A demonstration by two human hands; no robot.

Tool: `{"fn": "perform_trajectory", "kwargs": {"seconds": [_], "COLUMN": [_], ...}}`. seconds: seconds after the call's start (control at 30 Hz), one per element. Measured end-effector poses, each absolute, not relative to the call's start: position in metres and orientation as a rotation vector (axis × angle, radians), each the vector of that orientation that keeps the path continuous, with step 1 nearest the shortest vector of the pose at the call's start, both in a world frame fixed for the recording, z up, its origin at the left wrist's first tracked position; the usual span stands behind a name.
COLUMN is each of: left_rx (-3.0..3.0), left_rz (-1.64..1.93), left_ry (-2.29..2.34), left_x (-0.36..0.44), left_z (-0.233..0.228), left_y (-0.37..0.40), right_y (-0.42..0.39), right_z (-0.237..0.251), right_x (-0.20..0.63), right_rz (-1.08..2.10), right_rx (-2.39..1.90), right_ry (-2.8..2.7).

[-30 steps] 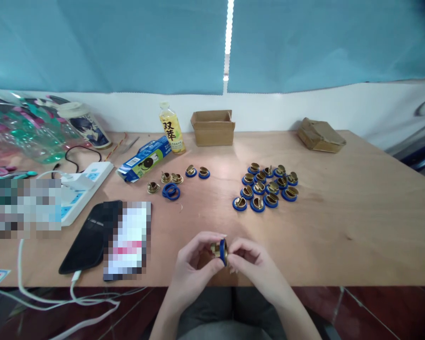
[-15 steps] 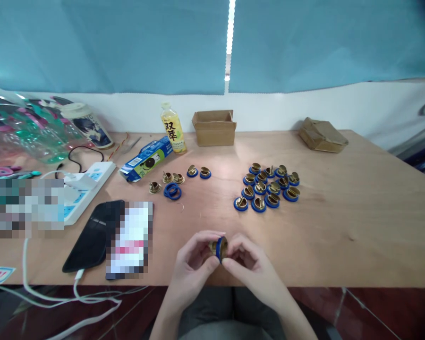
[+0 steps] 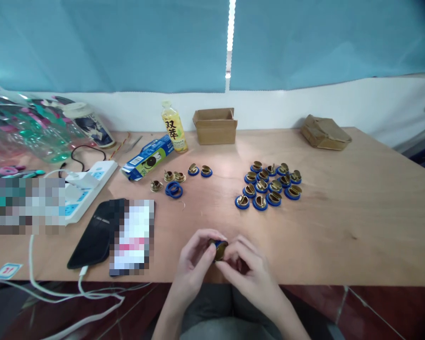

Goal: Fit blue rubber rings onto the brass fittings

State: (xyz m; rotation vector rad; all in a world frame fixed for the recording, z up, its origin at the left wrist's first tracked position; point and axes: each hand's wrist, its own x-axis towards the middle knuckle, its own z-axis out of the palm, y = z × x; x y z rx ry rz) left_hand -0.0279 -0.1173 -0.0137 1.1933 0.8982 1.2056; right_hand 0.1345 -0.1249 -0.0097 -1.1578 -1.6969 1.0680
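Note:
My left hand (image 3: pixel 194 262) and my right hand (image 3: pixel 246 269) meet over the near edge of the wooden table (image 3: pixel 340 226), both gripping one small brass fitting with a blue ring (image 3: pixel 219 249) between the fingertips. Beyond them to the right lies a cluster of several brass fittings with blue rings (image 3: pixel 269 186). To the left lie a few bare brass fittings (image 3: pixel 168 178), loose blue rings (image 3: pixel 173 189) and two ringed pieces (image 3: pixel 199 170).
A black phone (image 3: pixel 92 233) on a white cable and a power strip (image 3: pixel 87 186) lie at the left. A blue carton (image 3: pixel 147 158), a yellow drink bottle (image 3: pixel 173 127), an open cardboard box (image 3: pixel 215 126) and a brown packet (image 3: pixel 325 133) stand along the back.
The fitting in my hands has turned: its blue ring stood on edge before, now the brass face points toward me and my fingers cover more of it. The view shifted slightly.

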Motion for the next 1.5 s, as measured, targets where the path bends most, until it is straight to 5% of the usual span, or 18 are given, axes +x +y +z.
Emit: {"fn": "perform_trajectory", "kwargs": {"seconds": [0.87, 1.5], "left_rx": [0.833, 1.143], "left_rz": [1.239, 1.134], "left_ry": [0.678, 0.921], "left_x": [-0.031, -0.03], "left_z": [-0.013, -0.017], "left_y": [-0.117, -0.115], "right_y": [-0.14, -0.137], "right_z": [-0.028, -0.029], "right_x": [0.111, 0.109], "right_rz": [0.616, 0.693], "right_rx": [-1.145, -1.182], "right_ry": [-1.838, -1.648]}}
